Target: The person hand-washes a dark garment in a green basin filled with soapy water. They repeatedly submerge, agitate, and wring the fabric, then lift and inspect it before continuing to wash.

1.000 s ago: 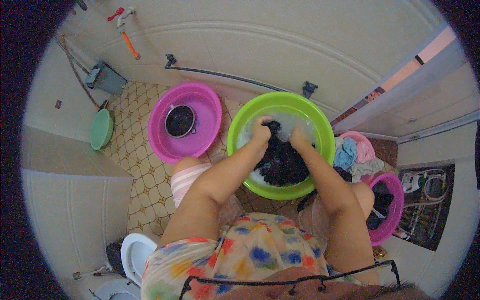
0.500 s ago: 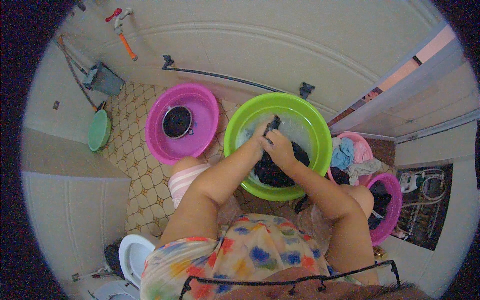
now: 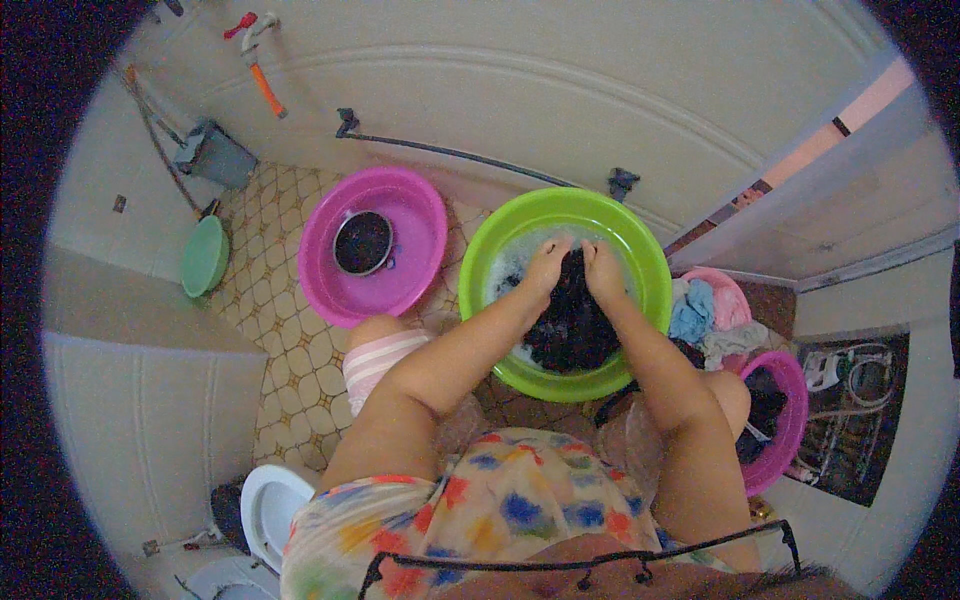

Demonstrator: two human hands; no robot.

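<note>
Black cloth contrasts with a lime-green basin and whitish suds, a magenta basin adding to the palette along with a blue cloth, a pink cloth and a mint-green bowl; a cream top is blotched red, blue, yellow and green, legwear is striped pink and white, and tan floor tiles carry a brown-lined geometric pattern

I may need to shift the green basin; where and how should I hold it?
Probably by the rim of the green basin, at its left and right edges, coming from both sides. The rim is a round lip around the foamy water and dark cloth, so opposite holds should keep it level.
</note>
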